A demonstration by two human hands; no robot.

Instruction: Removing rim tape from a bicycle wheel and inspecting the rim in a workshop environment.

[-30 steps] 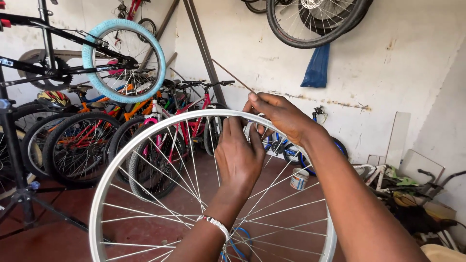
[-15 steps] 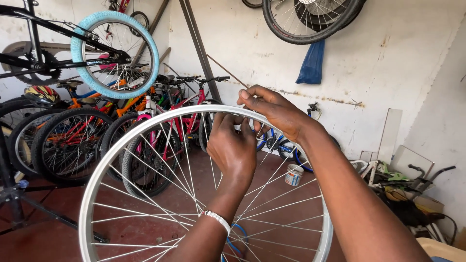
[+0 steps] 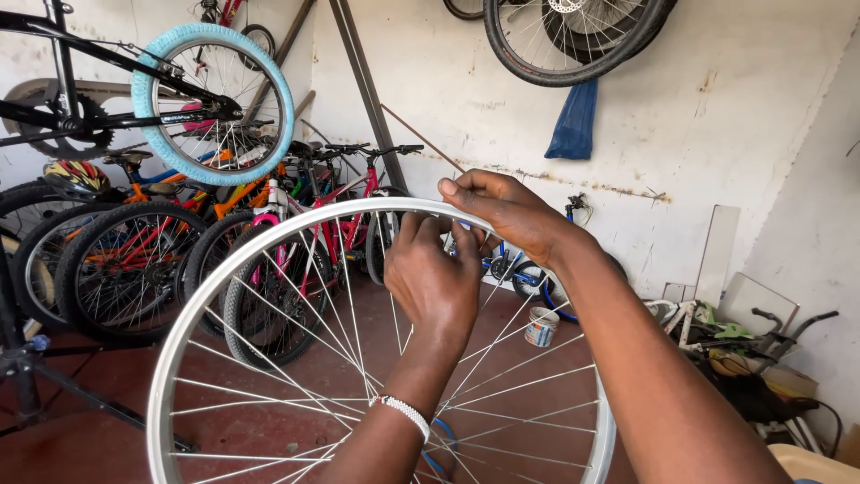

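Overhead, two tyred wheels (image 3: pixel 573 36) hang on the white wall above a red floor (image 3: pixel 107 439), while both hands' fingers, left hand (image 3: pixel 434 278) and right hand (image 3: pixel 502 211), pinch one silver rim (image 3: pixel 269 246).

Left hand (image 3: pixel 434 285) rose from six o'clock, back of the hand to the camera, fingers (image 3: pixel 410 235) curled toward twelve (white beaded band on its wrist). Right hand (image 3: pixel 504 211) came in from five o'clock, fingertips pinched toward nine, just above the left.
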